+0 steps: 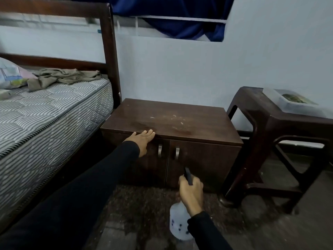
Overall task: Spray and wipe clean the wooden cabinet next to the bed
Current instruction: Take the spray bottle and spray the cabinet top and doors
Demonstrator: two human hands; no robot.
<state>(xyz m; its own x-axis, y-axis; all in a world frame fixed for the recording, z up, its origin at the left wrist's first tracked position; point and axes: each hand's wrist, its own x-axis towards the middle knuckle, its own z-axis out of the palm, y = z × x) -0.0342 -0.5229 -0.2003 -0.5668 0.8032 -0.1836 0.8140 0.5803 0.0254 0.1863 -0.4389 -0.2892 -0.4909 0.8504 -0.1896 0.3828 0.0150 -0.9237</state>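
A low dark wooden cabinet (173,121) with two doors and metal handles stands between the bed and a stool. Pale smudges and white specks mark its top. My left hand (142,140) lies with straight fingers on the cabinet's front top edge, above the left door. My right hand (191,193) grips the neck of a white spray bottle (177,224) in front of the cabinet, low over the floor. The bottle's dark nozzle points toward the right door. A crumpled grey-brown cloth (63,77) lies on the mattress near the headboard.
The bed (45,114) with a striped mattress and dark wooden frame runs along the left. A dark plastic stool (270,134) stands right of the cabinet, bearing a clear lidded container (288,101). Behind is a pale wall with a blue curtain (173,15) above. The floor is dark and speckled.
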